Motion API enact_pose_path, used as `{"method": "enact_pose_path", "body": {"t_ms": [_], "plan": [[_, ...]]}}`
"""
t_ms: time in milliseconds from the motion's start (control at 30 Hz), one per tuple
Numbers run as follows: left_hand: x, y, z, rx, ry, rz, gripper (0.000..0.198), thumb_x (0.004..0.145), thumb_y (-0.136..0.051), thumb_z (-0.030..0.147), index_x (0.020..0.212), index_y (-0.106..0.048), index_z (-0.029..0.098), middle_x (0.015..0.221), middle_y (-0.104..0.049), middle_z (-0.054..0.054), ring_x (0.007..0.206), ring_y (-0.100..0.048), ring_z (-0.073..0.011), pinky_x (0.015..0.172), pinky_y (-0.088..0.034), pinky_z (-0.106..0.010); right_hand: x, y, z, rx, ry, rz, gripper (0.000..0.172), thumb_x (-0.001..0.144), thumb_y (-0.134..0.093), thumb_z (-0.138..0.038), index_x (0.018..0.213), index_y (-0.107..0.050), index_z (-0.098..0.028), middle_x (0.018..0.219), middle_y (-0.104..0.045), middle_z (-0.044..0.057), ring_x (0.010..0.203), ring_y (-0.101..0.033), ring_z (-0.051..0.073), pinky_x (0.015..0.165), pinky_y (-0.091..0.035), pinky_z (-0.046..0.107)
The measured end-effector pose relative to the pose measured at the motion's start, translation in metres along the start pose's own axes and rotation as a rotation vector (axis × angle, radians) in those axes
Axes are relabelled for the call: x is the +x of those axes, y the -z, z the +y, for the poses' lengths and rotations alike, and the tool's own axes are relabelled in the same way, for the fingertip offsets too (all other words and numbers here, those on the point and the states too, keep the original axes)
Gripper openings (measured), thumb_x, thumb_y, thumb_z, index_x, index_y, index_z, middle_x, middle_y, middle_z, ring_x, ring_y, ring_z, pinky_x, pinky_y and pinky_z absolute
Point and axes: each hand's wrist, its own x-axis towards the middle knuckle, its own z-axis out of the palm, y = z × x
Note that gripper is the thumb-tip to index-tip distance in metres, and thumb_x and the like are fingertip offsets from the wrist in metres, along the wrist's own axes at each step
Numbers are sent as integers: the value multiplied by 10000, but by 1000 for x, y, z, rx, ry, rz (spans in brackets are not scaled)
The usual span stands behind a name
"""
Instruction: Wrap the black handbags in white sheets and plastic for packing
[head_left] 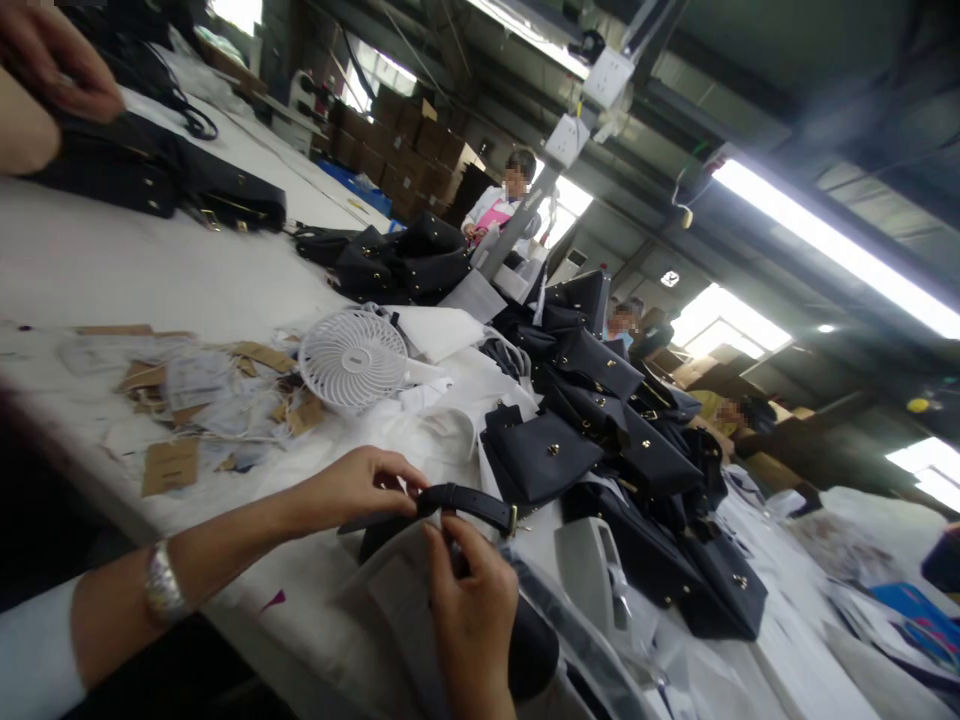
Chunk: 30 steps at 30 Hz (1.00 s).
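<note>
Take the strap as the middle of the clock. The left hand [379, 488] is at 9 o'clock, and its fingertips pinch that end of the black strap [469, 505]. The right hand [478, 590] is at 6 o'clock, curled, with its thumb and finger touching the strap's near edge. I cannot tell how tightly it grips. So the strap lies up between the two hands, bent in a low curve, with a gold buckle [513, 519] on its 3 o'clock end. A silver bracelet [163, 582] is on the left wrist.

Just past the strap, at 2 o'clock, sits a black bag [544, 460] with a gold clasp. More black bags [660, 460] are heaped behind it. Between 10 and 11 is a white fan [352, 358]. Brown tags [171, 466] are spread beside it on the white table [187, 285]. Far off at 10 o'clock, another person's hand [67, 70] is over a bag [135, 175]. At 12, a person in pink [495, 213] is far back.
</note>
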Motion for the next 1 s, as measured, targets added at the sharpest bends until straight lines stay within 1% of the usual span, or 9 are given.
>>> {"method": "enact_pose_path", "body": {"t_ms": [100, 233, 433, 600, 667, 733, 800, 900, 1000], "plan": [[4, 2, 0, -6, -30, -21, 273, 685, -834, 337, 929, -831, 213, 873, -810, -37, 852, -732, -228, 779, -559, -286, -1, -2, 10, 15, -39, -13, 180, 939, -666, -375, 968, -813, -275, 906, -805, 16, 810, -771, 214, 755, -568, 247], [2, 2, -1, 9, -83, -21, 210, 698, -846, 299, 897, -839, 234, 902, -804, -31, 866, -730, -220, 787, -544, -274, -2, -2, 19, 14, -37, -16, 204, 929, -677, -423, 914, -816, -274, 853, -797, 20, 765, -760, 217, 730, -566, 251], [7, 5, 4, 47, -151, -104, 164, 698, -861, 261, 856, -848, 300, 849, -780, 4, 812, -696, -187, 774, -514, -251, -4, 0, 13, 46, -75, -8, 227, 910, -686, -433, 836, -804, -254, 817, -787, 43, 761, -753, 236, 699, -559, 262], [8, -7, -15, -65, -100, -148, 178, 707, -845, 314, 877, -836, 260, 872, -788, -16, 831, -717, -204, 758, -533, -261, -16, -5, 10, -73, -123, 13, 358, 942, -608, -557, 849, -752, -243, 744, -735, 58, 661, -699, 236, 631, -523, 298], [5, -10, -21, -106, -80, -135, 201, 718, -831, 313, 912, -821, 257, 1016, -790, -30, 968, -718, -228, 830, -538, -279, -19, -6, 9, -136, -132, 26, 406, 941, -589, -610, 852, -734, -242, 710, -709, 62, 634, -680, 244, 624, -516, 315], [3, -10, -22, -124, -73, -142, 213, 719, -824, 286, 929, -803, 266, 1237, -742, -29, 1182, -656, -256, 970, -503, -308, -19, -5, 7, -168, -126, 35, 445, 926, -590, -657, 879, -735, -239, 733, -717, 76, 658, -687, 261, 641, -521, 332], [3, -8, -18, -140, -65, -190, 229, 727, -805, 259, 955, -784, 269, 1302, -718, -17, 1245, -623, -265, 1038, -472, -332, -16, -5, 2, -174, -113, 23, 479, 908, -598, -689, 925, -740, -232, 781, -734, 91, 693, -695, 276, 654, -522, 340], [5, -8, -12, -156, -50, -233, 234, 748, -773, 258, 981, -766, 250, 1072, -786, -9, 1045, -704, -242, 955, -516, -325, -7, -4, -6, -189, -133, 14, 487, 895, -617, -693, 919, -742, -223, 774, -734, 89, 685, -692, 273, 644, -511, 331], [5, -18, -11, -130, -48, -160, 220, 715, -809, 267, 926, -760, 229, 965, -773, -5, 941, -689, -223, 882, -510, -304, -1, 1, -13, -219, -207, 20, 427, 898, -647, -649, 847, -737, -235, 702, -714, 61, 628, -677, 251, 606, -488, 311]]}}
